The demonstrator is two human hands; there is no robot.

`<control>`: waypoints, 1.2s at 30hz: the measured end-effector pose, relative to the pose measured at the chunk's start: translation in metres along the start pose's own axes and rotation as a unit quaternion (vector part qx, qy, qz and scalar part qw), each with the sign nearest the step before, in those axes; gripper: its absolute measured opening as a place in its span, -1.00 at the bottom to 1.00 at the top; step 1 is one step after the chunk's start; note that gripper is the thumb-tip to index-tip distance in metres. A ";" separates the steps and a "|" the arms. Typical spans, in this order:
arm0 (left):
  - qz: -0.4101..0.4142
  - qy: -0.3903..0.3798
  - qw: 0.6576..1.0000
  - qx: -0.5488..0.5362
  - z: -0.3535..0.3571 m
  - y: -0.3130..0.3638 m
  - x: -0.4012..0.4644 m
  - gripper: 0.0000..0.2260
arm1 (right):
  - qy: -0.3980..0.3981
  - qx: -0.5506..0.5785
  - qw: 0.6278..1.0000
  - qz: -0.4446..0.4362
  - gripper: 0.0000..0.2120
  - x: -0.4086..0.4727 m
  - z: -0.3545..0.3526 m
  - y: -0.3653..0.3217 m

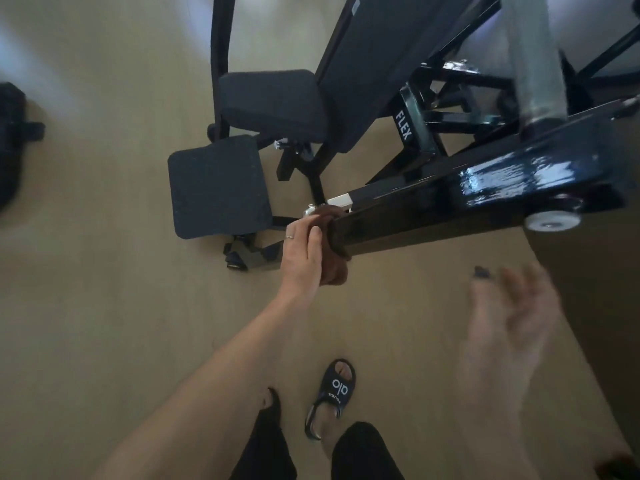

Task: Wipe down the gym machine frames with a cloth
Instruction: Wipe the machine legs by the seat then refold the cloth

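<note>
On the left of the tan floor (104, 271) stands the machine's black seat pad (270, 102) and footplate (218, 188). At centre the left hand (304, 254) grips a brown cloth (334, 271) wrapped over the near end of a glossy black frame beam (433, 216). At the right, the blurred right hand (505, 327) hangs free with fingers spread, holding nothing.

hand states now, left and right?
Left hand: grips the brown cloth against the end of the black frame beam.
Right hand: open, blurred, holding nothing.
</note>
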State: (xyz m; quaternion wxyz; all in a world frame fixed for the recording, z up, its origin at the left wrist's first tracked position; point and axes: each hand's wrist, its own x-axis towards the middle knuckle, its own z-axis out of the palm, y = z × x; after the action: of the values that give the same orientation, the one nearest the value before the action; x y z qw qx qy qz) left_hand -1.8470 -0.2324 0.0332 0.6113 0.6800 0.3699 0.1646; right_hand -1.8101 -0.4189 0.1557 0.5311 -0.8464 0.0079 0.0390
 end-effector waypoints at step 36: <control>0.114 0.170 0.979 0.006 -0.049 -0.317 0.126 -0.72 | -0.147 0.316 0.932 -0.098 -0.54 0.003 0.326 0.215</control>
State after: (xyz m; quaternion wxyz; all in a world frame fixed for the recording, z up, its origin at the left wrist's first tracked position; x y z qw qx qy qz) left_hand -1.8917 -0.1155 -0.2883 0.5126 0.6837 0.3895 0.3436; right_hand -1.8381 -0.2192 -0.1788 0.7675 -0.6163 -0.1413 0.1059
